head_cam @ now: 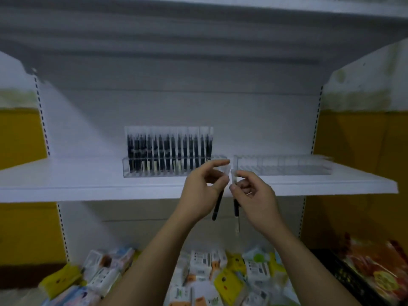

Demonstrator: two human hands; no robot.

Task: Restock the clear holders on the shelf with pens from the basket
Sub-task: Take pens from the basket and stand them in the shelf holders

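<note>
Before shelf (66, 180) | left grip (201, 191) pinches pen (217, 206) | right grip (256, 199) pinches second pen (236, 208) | full holder (154, 175) behind

It is dim in here, with a cold bluish cast. The shelf (88, 184) board catches the most light, and dark bands streak the underside of the upper shelf (198, 40). Motion blur softens everything. The racked pens (167, 151) smear into streaks, the pen (217, 206) in the left hand (202, 191) is a dark smudge, and the right hand (254, 195) has fuzzy fingertips. The packets (229, 281) below are mush. The uprights (42, 120) bow outward at the edges.
</note>
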